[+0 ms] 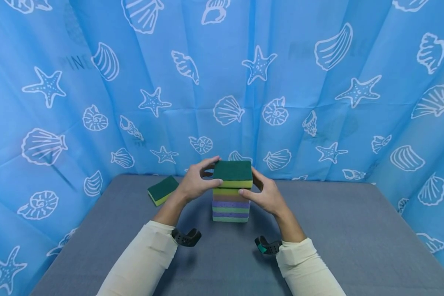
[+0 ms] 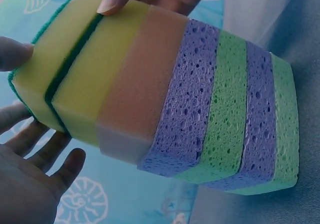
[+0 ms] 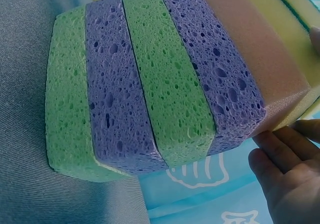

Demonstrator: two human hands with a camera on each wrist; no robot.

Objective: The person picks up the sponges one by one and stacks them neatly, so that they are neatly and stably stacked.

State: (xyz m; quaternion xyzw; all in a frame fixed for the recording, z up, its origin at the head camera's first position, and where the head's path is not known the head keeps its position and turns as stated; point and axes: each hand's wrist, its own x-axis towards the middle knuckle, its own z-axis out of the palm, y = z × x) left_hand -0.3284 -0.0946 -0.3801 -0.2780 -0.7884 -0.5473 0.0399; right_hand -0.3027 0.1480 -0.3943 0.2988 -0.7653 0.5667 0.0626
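Observation:
A stack of sponges (image 1: pixel 231 209) stands upright on the table, pale green and purple porous layers below, then a peach layer (image 2: pixel 145 69), then yellow sponges with green scouring pads. My left hand (image 1: pixel 197 181) grips the topmost green-and-yellow sponge (image 1: pixel 232 170), thumb on its front edge and fingers at its left side. On the other side, my right hand (image 1: pixel 267 195) holds the upper stack. Its thumb presses the yellow sponge (image 2: pixel 107 54) just under the top one, and its fingers touch the side near the peach layer. The backs of the layers are hidden.
Another green-and-yellow sponge (image 1: pixel 163 190) lies on the grey table (image 1: pixel 355 230), left of the stack behind the left forearm. A blue curtain (image 1: pixel 222 82) with white shells and starfish hangs behind and along both sides. Dark bands (image 1: pixel 186 237) sit at both wrists.

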